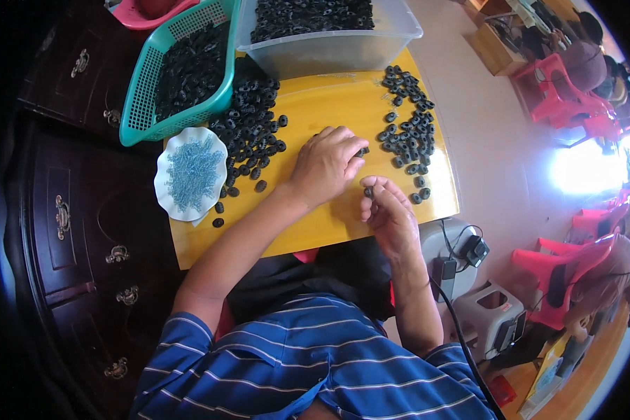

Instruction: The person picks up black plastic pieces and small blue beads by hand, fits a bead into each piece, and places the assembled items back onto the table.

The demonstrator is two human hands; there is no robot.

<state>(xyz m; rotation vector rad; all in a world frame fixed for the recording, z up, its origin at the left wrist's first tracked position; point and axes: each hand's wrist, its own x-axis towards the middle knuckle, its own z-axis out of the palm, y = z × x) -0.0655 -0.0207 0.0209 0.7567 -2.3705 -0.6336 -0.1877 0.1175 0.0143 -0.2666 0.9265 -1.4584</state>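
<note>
My left hand (323, 164) is closed over the yellow table, with a small black oval piece (361, 151) showing at its fingertips. Close by on the right, my right hand (392, 213) pinches another black piece (369, 191) between thumb and forefinger. A large heap of black oval pieces with holes (248, 119) lies left of my left hand. More loose black pieces (411, 136) are spread along the table's right side. At the left edge, a white wavy-rimmed dish (162, 179) holds small clear blue tube-like bits (192, 173).
A green mesh basket (130, 112) and a translucent bin (322, 57), both holding black pieces, stand at the far side of the yellow table (322, 105). Dark drawers (63, 217) border the left. Grey stools (493, 315), pink chairs (563, 273) and other people are to the right.
</note>
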